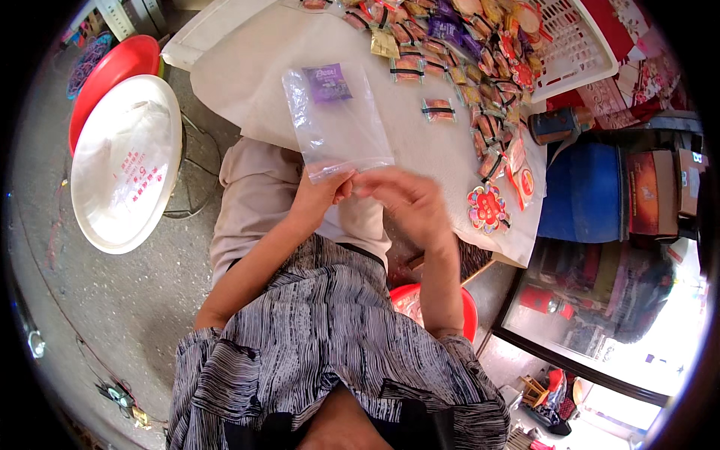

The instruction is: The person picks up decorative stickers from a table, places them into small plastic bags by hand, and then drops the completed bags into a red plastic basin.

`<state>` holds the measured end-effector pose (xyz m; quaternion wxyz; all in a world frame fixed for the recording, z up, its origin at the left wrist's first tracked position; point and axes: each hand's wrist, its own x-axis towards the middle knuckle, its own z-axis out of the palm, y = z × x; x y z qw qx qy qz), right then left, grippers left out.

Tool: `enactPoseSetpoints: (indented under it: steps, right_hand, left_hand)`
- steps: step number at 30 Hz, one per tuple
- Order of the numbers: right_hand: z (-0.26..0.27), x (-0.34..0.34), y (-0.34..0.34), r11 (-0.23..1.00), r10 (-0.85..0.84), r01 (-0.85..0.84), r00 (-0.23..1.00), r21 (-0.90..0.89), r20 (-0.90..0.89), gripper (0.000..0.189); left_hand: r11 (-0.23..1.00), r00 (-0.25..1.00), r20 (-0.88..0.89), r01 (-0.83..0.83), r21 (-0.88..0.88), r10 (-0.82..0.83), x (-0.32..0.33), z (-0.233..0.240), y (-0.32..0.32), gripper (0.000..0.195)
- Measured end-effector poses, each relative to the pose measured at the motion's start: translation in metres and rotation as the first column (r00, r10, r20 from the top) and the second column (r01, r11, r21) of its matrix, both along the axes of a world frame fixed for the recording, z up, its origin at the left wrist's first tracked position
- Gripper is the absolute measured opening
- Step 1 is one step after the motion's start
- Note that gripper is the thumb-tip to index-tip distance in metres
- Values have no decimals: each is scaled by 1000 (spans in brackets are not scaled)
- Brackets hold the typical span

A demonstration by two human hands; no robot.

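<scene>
A clear zip-top plastic bag (349, 132) lies partly on the pale table covering, its mouth towards me. Inside, near its far end, is a purple wrapped packet (327, 84) bearing writing. My left hand (319, 194) pinches the bag's mouth edge between thumb and fingers. Close against it, my right hand (409, 199) is blurred, its curled fingers at the same edge of the bag. Whether those fingers grip the plastic is unclear. A single pink wrapped sweet with a black band (439, 110) lies right of the bag.
Many wrapped sweets (433, 62) spread over the table's far right, beside a white plastic basket (604, 62). A red flower-shaped card (487, 209) lies near the right edge. At left, a white oval tub (101, 216) holding plastic sheeting sits on a stool, beside a red basin (147, 49).
</scene>
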<state>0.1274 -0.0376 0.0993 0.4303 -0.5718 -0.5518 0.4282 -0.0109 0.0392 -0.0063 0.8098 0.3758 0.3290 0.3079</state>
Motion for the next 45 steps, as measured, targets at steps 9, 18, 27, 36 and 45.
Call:
enactPoseSetpoints:
  steps: [9,18,27,36,45]
  right_hand:
    - [-30,173,160,678,-682,735,626,-7,-377,15]
    - [-43,246,252,531,-682,786,177,-316,-709,20]
    - [-39,236,263,488,-838,831,361,-267,-408,11]
    - [-19,176,192,536,-753,764,626,360,-206,15]
    - [-41,59,-3,451,-821,886,460,109,-339,18]
  left_hand:
    - [998,998,0,67,-18,-67,-1,2,2,21]
    - [996,996,-19,89,5,-89,-5,12,3,22]
    - [994,993,-66,97,-43,-100,-3,13,4,21]
    - [998,998,-28,57,1,-57,-1,9,1,22]
    - [999,999,41,3,-50,-1,5,-2,0,20]
